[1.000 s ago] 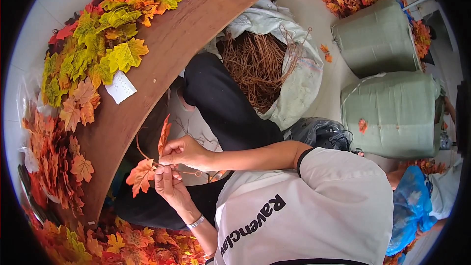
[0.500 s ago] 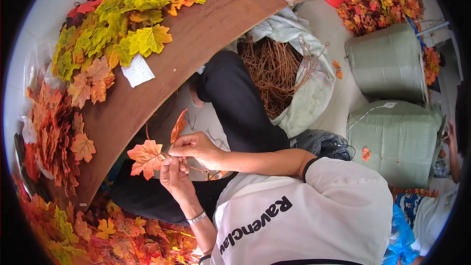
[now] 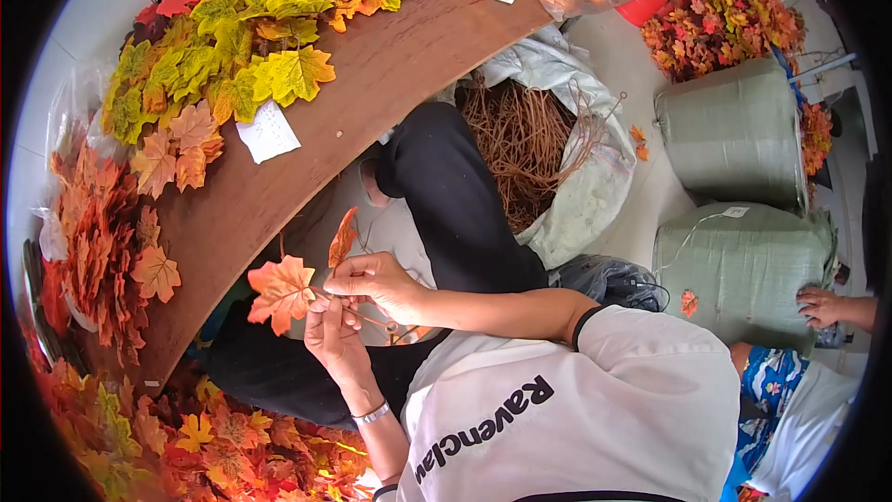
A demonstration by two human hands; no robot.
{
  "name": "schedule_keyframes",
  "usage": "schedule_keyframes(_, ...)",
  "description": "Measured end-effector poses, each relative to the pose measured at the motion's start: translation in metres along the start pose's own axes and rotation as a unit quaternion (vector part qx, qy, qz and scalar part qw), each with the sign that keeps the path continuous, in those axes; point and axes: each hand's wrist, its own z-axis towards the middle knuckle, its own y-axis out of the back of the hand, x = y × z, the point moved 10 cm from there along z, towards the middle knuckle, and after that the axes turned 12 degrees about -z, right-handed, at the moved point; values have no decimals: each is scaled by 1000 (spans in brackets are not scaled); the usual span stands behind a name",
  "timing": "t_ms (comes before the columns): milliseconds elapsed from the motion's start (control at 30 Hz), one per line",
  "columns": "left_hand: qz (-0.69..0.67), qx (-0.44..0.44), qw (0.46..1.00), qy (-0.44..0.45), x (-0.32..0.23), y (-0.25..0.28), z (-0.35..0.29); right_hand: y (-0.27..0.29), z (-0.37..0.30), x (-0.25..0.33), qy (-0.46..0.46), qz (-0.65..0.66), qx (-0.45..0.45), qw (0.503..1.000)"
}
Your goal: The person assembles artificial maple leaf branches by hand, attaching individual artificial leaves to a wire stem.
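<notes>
Over my lap, both hands work close together on a sprig of orange artificial maple leaves. My left hand [image 3: 333, 335], with a silver band at the wrist, pinches it from below near the base of a broad leaf [image 3: 282, 294]. My right hand [image 3: 383, 284] pinches just above, thumb and fingertips meeting at the stem. A second leaf [image 3: 343, 236], seen nearly edge-on, stands up beside the right fingers. A thin brown stem [image 3: 379, 322] trails from the hands towards my body. The exact joint between leaf and stem is hidden by the fingertips.
A curved-looking brown board [image 3: 279, 188] carries yellow-green leaves [image 3: 223, 46], rust leaves [image 3: 98, 246] and a paper slip [image 3: 268, 133]. A white sack [image 3: 595, 195] holds brown stems [image 3: 520, 144]. Green wrapped bales [image 3: 734, 125] stand right; another person's hand [image 3: 822, 307] touches one.
My hands keep nearly the same pinch, and the broad leaf has tilted up slightly. At the right, another person has moved in, with a hand now on the nearer bale.
</notes>
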Motion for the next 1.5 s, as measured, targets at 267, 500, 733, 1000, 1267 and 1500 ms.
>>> schedule_keyframes(267,4,-8,1000,5,2,3,1,5,0,-2,1,-2,-25,1000)
schedule_keyframes(500,-31,-3,1000,2,1,5,0,1,-1,-3,-4,-17,-5,1000)
schedule_keyframes(733,7,-7,1000,21,6,5,2,7,-1,-6,-5,-7,-29,1000)
schedule_keyframes(1000,-13,-6,1000,0,7,6,1,3,-4,2,20,-25,0,999)
schedule_keyframes(1267,-21,14,999,-29,1,3,2,6,-3,-1,9,-21,-10,1000)
schedule_keyframes(1500,-165,36,982,81,18,13,9,-6,2,-1,27,20,37,999)
